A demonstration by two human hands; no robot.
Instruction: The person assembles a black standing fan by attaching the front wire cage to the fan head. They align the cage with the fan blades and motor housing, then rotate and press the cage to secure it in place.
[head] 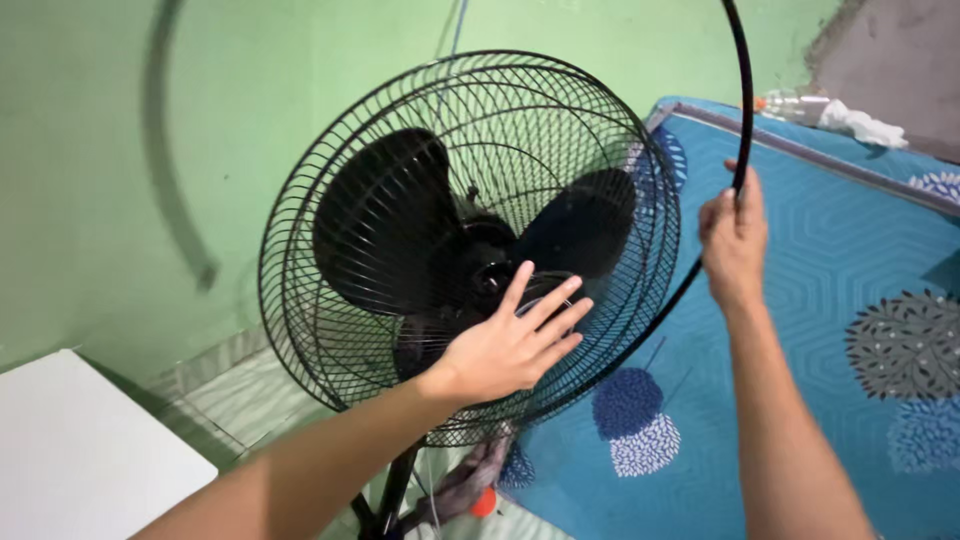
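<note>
Room: pale green painted wall (90,150), tiled floor, a white flat board (80,460) lying at lower left. Blue patterned mattress (830,300) leaning at right, a clear plastic bottle (795,105) and white crumpled cloth (860,125) sitting on its upper edge. Black wire-caged standing fan (400,150) with three black blades standing centre, before the wall. Left hand (510,345): grip spread, fingers lying flat against the front cage near the hub. Right hand (733,240): grip pinching a thin black plastic rim ring (745,90), which is curving around the cage's right side.
</note>
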